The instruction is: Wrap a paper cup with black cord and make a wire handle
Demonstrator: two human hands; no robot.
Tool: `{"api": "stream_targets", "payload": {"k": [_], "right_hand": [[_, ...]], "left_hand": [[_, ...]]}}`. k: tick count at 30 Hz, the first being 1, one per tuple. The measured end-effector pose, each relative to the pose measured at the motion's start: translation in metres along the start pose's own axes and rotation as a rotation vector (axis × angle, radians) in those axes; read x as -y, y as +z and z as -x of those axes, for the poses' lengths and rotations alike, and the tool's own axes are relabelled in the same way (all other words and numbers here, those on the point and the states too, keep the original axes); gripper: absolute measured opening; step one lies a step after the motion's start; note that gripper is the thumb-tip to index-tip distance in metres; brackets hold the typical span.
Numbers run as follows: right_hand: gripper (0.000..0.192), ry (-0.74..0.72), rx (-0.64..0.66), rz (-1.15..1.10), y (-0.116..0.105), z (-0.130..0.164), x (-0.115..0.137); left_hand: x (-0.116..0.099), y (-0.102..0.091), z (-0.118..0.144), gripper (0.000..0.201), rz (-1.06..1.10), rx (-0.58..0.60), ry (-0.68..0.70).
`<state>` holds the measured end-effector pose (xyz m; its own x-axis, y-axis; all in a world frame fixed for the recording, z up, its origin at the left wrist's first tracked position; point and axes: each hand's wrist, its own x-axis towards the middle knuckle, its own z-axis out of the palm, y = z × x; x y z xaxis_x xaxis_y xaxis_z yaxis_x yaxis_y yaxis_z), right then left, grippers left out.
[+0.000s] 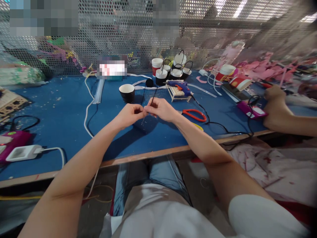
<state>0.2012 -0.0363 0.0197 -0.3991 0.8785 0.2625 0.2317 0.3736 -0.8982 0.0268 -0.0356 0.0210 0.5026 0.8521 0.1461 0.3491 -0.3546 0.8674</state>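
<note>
Both my hands meet above the middle of the blue table, fingertips almost touching. My left hand point(131, 114) is pinched on a thin black cord point(154, 94). The other side of the pinch is my right hand point(162, 109), with its thumb and fingers closed on the same cord. Two dark strands rise from between the fingers; whether they are one piece I cannot tell. Just beyond my left hand stands a black-wrapped paper cup point(127, 96) with a white inside. A small black roll point(149, 83) lies behind my hands.
Several black-wrapped cups point(161, 78) with looped handles stand at the back. A blue glue gun point(182, 87) rests on a wooden stick rack point(178, 96). Red-handled pliers point(195, 115) lie right of my hands. Cables cross the table point(64, 109). A co-worker's hand point(276, 102) is at the right.
</note>
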Motion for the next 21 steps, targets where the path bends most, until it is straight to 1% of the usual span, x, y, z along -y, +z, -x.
{"api": "stream_targets", "payload": {"k": [4, 8, 13, 18, 21], "right_hand": [[0.030, 0.043, -0.071, 0.066, 0.0013, -0.0014, -0.0037], [0.031, 0.040, -0.095, 0.122, 0.0030, -0.0020, -0.0044], [0.031, 0.035, -0.126, 0.176, 0.0039, -0.0031, -0.0052], [0.032, 0.020, -0.195, 0.215, 0.0061, -0.0038, -0.0071], [0.031, 0.031, -0.162, 0.152, 0.0065, -0.0025, -0.0049]], "left_hand": [[-0.0034, -0.0018, 0.0003, 0.021, -0.072, -0.038, 0.016], [-0.0060, -0.0013, 0.0018, 0.022, -0.138, -0.031, 0.047], [-0.0081, 0.0000, 0.0024, 0.025, -0.219, -0.073, 0.054], [-0.0061, 0.0016, 0.0010, 0.022, -0.182, -0.100, 0.031], [-0.0051, 0.0020, 0.0009, 0.022, -0.125, -0.100, 0.010]]}}
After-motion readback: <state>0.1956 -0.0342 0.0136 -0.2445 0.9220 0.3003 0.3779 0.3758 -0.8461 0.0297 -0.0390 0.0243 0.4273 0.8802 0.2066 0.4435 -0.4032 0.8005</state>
